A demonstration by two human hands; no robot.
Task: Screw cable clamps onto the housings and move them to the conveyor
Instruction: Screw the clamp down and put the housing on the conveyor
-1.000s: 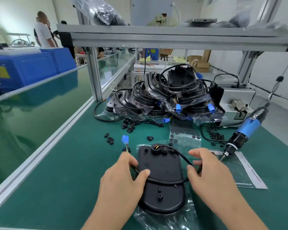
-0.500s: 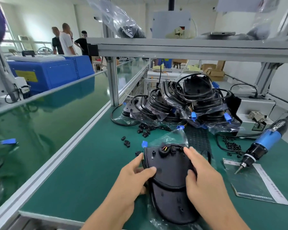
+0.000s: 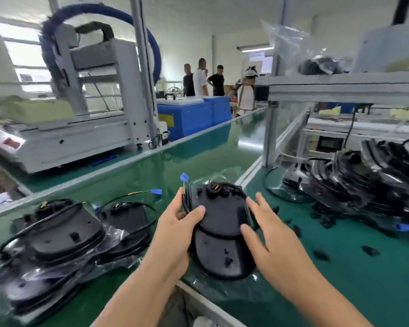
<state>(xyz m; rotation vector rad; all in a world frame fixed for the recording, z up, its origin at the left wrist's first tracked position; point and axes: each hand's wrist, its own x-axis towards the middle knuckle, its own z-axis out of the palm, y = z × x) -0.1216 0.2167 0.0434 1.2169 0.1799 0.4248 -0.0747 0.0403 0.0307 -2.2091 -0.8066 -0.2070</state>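
Note:
A black oval housing [image 3: 220,232] with a black cable looped round it sits in its clear bag, over the rail between the bench and the green conveyor [image 3: 151,175]. My left hand [image 3: 175,234] grips its left edge together with the cable, whose blue connector [image 3: 184,177] sticks up. My right hand [image 3: 267,234] lies against the right edge, thumb on top and fingers spread. Two more bagged housings [image 3: 64,232] lie on the conveyor to the left.
A heap of bagged housings [image 3: 373,178] lies on the bench at the right, with small black clamps [image 3: 321,254] scattered before it. A grey machine [image 3: 85,109] and a blue box [image 3: 189,116] stand beyond the conveyor. Several people stand far back.
The housing has been lifted off the bench and carried left to the conveyor's edge. My view has swung left, so the screwdriver is out of sight and the conveyor's housings show.

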